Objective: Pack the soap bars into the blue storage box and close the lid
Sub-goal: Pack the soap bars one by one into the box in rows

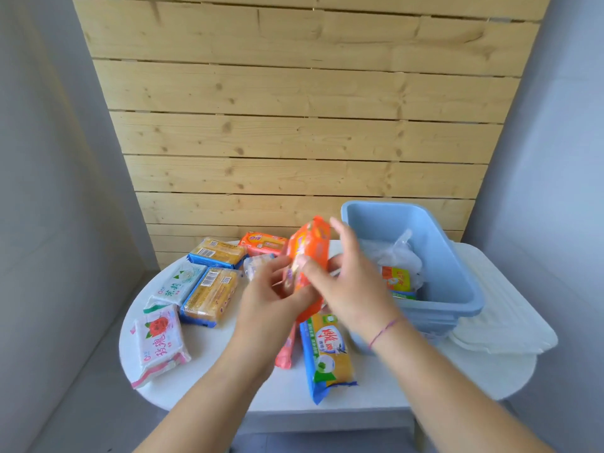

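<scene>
You have an orange soap bar [309,253] held up on end above the table, pinched between both hands: your left hand [274,295] grips its lower edge from below, and your right hand [346,289] closes on its near face with the upper fingers spread loose. Just beyond your right hand sits the blue storage box [457,273], open, holding a crumpled clear bag and at least one wrapped bar [397,279] with an orange and green label; more may lie hidden beneath. By my reckoning you are early in the job. Under your wrists lies a long yellow bar [328,351], and out past your left hand several more bars wait, among them a rose-printed pack [160,341]. The white lid [503,308] rests beyond the box, not yet fitted.
</scene>
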Demonstrator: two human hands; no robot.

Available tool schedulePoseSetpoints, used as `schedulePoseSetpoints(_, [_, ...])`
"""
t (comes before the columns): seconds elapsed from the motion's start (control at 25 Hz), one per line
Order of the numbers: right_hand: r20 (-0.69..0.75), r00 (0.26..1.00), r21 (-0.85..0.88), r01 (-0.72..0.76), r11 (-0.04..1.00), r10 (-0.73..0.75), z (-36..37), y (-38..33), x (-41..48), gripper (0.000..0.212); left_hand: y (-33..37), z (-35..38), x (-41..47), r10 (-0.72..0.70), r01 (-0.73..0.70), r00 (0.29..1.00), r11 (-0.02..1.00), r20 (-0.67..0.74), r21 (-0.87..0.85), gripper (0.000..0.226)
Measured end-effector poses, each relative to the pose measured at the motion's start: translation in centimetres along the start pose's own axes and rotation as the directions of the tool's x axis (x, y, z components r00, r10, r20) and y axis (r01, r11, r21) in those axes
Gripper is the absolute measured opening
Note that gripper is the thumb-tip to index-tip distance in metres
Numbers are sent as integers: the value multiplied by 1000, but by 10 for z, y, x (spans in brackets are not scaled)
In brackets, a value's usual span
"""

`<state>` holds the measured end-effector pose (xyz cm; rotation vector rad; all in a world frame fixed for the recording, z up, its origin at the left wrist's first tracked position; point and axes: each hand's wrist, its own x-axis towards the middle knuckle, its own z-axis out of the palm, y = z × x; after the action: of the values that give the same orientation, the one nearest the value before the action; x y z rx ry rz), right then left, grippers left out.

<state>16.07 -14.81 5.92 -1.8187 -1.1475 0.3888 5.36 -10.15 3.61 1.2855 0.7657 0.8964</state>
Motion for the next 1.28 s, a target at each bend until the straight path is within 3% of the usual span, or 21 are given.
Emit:
schedulePoseSetpoints(0.12, [-57,997,-152,-57,987,48,-59,4,37,69,13,51,21,27,-32,990,999,140,38,58])
schedulePoseSetpoints(0.24, [-34,983,-267,-185,946,182,-111,13,65,62,13,86,44,2,-86,949,964,315,251,69])
schedulePoseSetpoints(0.28, [-28,972,-323,-228,918,231,-124,18,73,60,11,92,51,13,-161,932,910,361,383,64])
schedulePoseSetpoints(0.36, [-24,949,-544,-275,793,313,-138,31,85,51,1,96,66,42,-312,916,699,399,643,56])
schedulePoseSetpoints(0.44, [24,920,-733,-250,633,392,-136,46,93,39,-13,92,75,37,-371,904,563,427,739,58])
schedulePoseSetpoints(0.52, [73,893,-821,-199,536,444,-119,63,96,29,-29,86,77,29,-418,882,509,470,753,59])
schedulePoseSetpoints(0.64, [41,911,-858,-178,482,411,-96,90,99,31,-43,81,72,122,-481,863,498,491,721,52])
schedulePoseSetpoints(0.8, [2,928,-820,-212,532,373,-96,99,95,39,-48,80,68,178,-483,867,526,465,700,63])
schedulePoseSetpoints(0.96, [188,963,-915,102,389,192,-97,104,73,50,-51,79,68,236,-503,858,566,456,653,48])
schedulePoseSetpoints(1.08, [331,869,-909,189,372,367,-107,108,66,58,-53,79,68,259,-510,855,586,450,630,45])
schedulePoseSetpoints(1.2, [360,740,-924,197,329,568,-113,103,68,75,-55,79,69,270,-517,850,588,452,622,43])
schedulePoseSetpoints(1.28, [359,706,-927,194,320,611,-111,97,66,76,-56,79,69,277,-518,850,589,448,620,43])
